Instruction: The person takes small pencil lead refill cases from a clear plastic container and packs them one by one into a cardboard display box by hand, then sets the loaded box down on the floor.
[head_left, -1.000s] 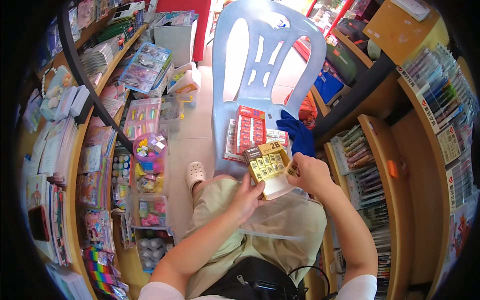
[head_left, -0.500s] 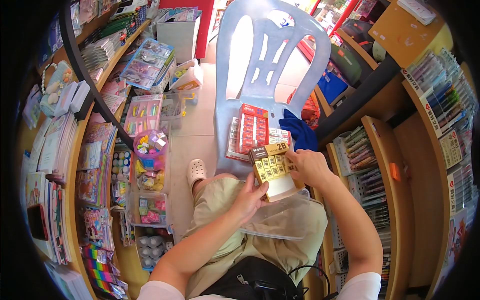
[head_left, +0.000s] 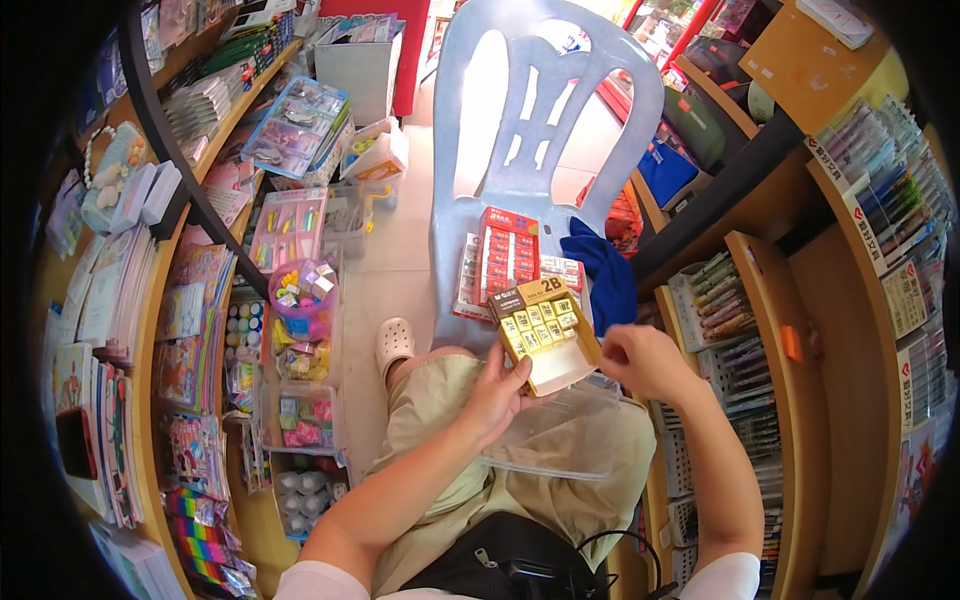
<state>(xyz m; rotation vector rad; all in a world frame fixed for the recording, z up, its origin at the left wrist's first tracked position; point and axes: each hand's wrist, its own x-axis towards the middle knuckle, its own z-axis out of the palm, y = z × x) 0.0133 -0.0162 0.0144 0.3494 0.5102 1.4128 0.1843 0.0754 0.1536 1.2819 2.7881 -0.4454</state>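
Observation:
My left hand point(head_left: 497, 392) grips the near left side of an open cardboard box point(head_left: 572, 368) marked 2B, its thumb over the edge. Rows of small yellow-and-white 2B erasers point(head_left: 541, 326) fill the far part of the box, while its white bottom shows in the near part. At the box's right edge, my right hand point(head_left: 648, 362) has its fingers curled together; whatever they hold, if anything, is hidden. A clear plastic container point(head_left: 560, 440) lies across my lap under the box. Beyond, red-and-white eraser boxes point(head_left: 510, 255) rest on the chair seat.
A pale blue plastic chair point(head_left: 450, 240) stands ahead, with a dark blue cloth point(head_left: 600, 270) on its right side. Shelves of notebooks point(head_left: 110, 290) and bins of small goods point(head_left: 305, 415) line the left. Pen racks point(head_left: 730, 300) fill wooden shelves at right.
My right hand has moved from the box's upper right corner down and to the right, its fingers now curled. The box has shifted slightly left and tilted in my left hand.

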